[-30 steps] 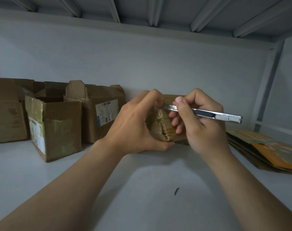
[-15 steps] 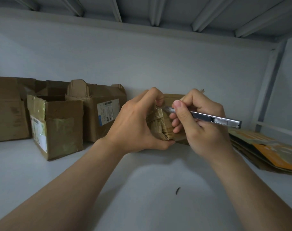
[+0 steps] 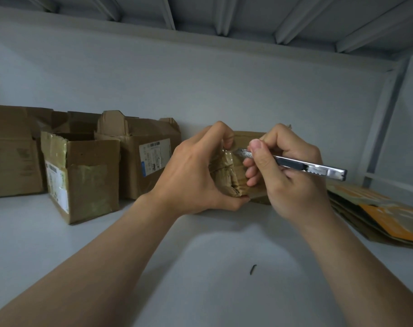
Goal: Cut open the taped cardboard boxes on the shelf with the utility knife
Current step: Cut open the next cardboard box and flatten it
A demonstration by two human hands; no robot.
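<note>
A small taped cardboard box stands at the back of the white shelf, mostly hidden behind my hands. My left hand grips its left side, thumb under the lower corner and fingers curled over the top. My right hand holds a silver utility knife like a pen. The blade tip rests against the glossy tape at the box's upper front edge, just below my left fingertips.
Three opened cardboard boxes stand at the left along the back wall, one with a white label. Flattened cardboard with orange print lies at the right. A small dark scrap lies on the shelf in front.
The knife has tilted slightly, its rear end lower, and the blade tip has edged toward the tape by my left fingertips. My left hand keeps its grip on the box.
</note>
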